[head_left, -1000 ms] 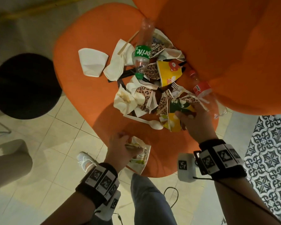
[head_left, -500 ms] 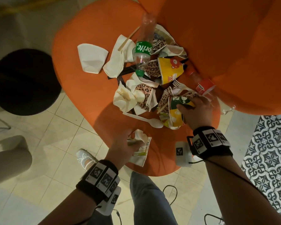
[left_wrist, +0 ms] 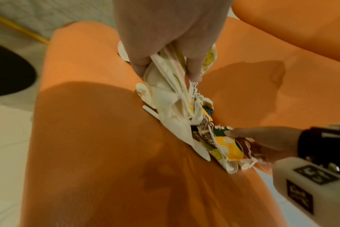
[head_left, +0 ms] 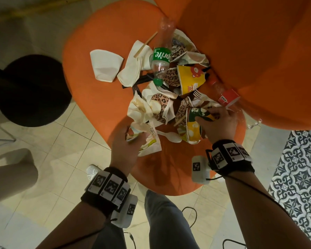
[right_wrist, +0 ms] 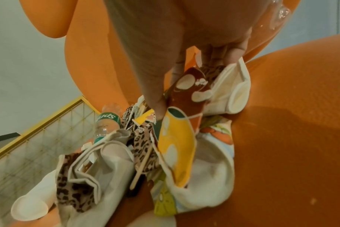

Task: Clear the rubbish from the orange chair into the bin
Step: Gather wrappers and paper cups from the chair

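Observation:
A heap of rubbish lies on the orange chair (head_left: 90, 90): crushed paper cups, napkins, a Sprite bottle (head_left: 161, 58), a red-label bottle (head_left: 226, 97), a white spoon (head_left: 171, 136) and a flattened white cup (head_left: 105, 65). My left hand (head_left: 133, 137) grips crumpled white paper cups (left_wrist: 169, 92) at the near edge of the heap; its fingers (left_wrist: 192, 67) curl round them. My right hand (head_left: 206, 117) pinches a crushed green-and-yellow cup (right_wrist: 177, 138) between thumb (right_wrist: 157, 107) and fingers, beside the red-label bottle.
A round black object (head_left: 31, 90) stands on the tiled floor left of the chair; I cannot tell whether it is the bin or a stool. The chair back (head_left: 258, 51) rises at the right. My legs (head_left: 169, 221) and cables are below the seat.
My left hand has moved from the seat's front edge up to the heap, still holding the crumpled paper. My right hand keeps hold of the green-and-yellow cup.

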Available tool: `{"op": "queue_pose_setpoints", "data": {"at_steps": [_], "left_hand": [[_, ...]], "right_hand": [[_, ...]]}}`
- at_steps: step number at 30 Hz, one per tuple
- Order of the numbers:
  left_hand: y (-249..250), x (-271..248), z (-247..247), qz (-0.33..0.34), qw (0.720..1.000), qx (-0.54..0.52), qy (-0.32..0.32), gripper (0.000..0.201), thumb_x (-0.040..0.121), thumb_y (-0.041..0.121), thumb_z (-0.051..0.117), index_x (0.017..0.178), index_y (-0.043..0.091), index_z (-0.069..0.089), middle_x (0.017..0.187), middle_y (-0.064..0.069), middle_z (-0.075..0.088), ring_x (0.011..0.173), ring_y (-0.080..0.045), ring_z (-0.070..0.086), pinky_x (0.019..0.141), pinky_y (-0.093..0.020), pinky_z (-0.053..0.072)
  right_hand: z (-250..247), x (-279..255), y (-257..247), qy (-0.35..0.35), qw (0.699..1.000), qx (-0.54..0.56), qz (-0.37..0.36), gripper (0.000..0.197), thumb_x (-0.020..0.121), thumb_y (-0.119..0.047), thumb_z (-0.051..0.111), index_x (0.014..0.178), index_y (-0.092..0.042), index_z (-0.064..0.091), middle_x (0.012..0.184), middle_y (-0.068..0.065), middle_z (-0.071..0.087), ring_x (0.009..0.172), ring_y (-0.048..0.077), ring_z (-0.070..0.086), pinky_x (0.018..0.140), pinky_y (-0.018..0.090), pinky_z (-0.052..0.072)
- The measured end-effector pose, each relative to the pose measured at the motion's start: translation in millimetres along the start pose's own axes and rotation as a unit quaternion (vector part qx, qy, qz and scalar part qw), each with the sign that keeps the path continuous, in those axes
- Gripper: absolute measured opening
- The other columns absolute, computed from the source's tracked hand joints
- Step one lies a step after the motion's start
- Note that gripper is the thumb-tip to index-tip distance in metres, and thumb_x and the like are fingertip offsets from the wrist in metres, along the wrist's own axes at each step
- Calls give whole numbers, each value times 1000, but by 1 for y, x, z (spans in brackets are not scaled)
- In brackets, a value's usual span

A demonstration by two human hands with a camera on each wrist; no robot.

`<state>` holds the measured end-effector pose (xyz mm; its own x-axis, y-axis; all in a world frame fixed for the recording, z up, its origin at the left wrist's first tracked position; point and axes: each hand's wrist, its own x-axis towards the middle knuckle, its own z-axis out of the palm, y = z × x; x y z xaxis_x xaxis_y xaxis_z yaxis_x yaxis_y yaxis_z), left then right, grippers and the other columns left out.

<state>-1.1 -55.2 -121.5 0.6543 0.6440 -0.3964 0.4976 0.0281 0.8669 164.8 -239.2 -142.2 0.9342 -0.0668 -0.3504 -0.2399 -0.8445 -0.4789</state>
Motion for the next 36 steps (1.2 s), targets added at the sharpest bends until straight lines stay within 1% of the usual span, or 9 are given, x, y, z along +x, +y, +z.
{"op": "queue_pose_setpoints", "data": {"at_steps": [3, 9, 13, 17, 19, 23, 26, 29, 36], "left_hand": [[0, -2, -7, -63, 995, -66, 50, 33, 78, 15, 75, 109, 13, 64, 96, -1, 72, 82, -15, 71, 62, -17, 54], [-7, -1, -36, -125, 975, -159, 87, 30, 81, 23, 71, 107, 10, 63, 96, -7, 73, 83, -20, 72, 75, -41, 59], [-14, -2, -66, -143, 957, -221, 119, 26, 84, 18, 67, 106, 5, 61, 94, -5, 72, 78, -15, 72, 66, -28, 59], [-38, -4, -114, -145, 943, -248, 171, 40, 86, 25, 66, 114, -2, 55, 97, -11, 66, 77, -10, 66, 64, -17, 54], [-57, -7, -154, -149, 932, -275, 182, 33, 89, 24, 63, 113, 4, 53, 91, -4, 64, 72, -4, 66, 62, -16, 53], [-101, -18, -249, -180, 898, -329, 230, 23, 88, 23, 63, 107, 12, 54, 90, 1, 64, 79, -10, 65, 70, -24, 55], [-153, -34, -346, -209, 868, -338, 297, 34, 88, 25, 63, 114, 4, 56, 95, -3, 67, 76, -9, 68, 63, -20, 54], [-209, -55, -441, -246, 842, -312, 364, 25, 90, 25, 61, 108, 7, 61, 94, -4, 69, 72, -8, 69, 54, -14, 51], [-339, -51, -595, -384, 751, -236, 482, 66, 80, 45, 69, 125, 0, 50, 111, -11, 59, 105, -31, 58, 75, -33, 42]], "right_hand": [[1, -4, 3, -14, 1000, 21, -15, 54, 50, -61, 69, 97, -34, 62, 111, 5, 63, 105, 29, 57, 88, 48, 51], [-9, -35, -13, 25, 997, 57, -50, 39, 65, -33, 82, 96, -21, 61, 110, 8, 62, 97, 23, 61, 78, 35, 52], [-22, -80, -45, 69, 981, 100, -149, 35, 66, -18, 83, 92, -14, 60, 105, 5, 60, 91, 18, 58, 73, 22, 49], [1, -138, -97, -53, 961, 193, -190, 40, 73, -16, 79, 105, -16, 55, 107, 7, 62, 68, 0, 64, 57, 14, 54], [40, -173, -130, -129, 945, 232, -189, 44, 74, -10, 77, 110, -18, 54, 107, 6, 63, 72, -1, 66, 54, 15, 53], [143, -241, -189, -271, 919, 239, -159, 59, 73, -9, 79, 124, -20, 51, 114, -4, 63, 101, 8, 63, 83, 29, 57], [230, -310, -236, -368, 894, 226, -120, 74, 73, -7, 78, 134, -28, 42, 110, -13, 56, 96, 1, 60, 81, 26, 56], [319, -379, -277, -411, 889, 165, -118, 83, 71, -14, 80, 139, -27, 35, 116, -7, 55, 98, 5, 59, 87, 26, 53], [504, -504, -332, -461, 874, 57, -143, 86, 65, -22, 83, 137, -20, 36, 124, 1, 56, 111, 19, 57, 100, 37, 46]]}}
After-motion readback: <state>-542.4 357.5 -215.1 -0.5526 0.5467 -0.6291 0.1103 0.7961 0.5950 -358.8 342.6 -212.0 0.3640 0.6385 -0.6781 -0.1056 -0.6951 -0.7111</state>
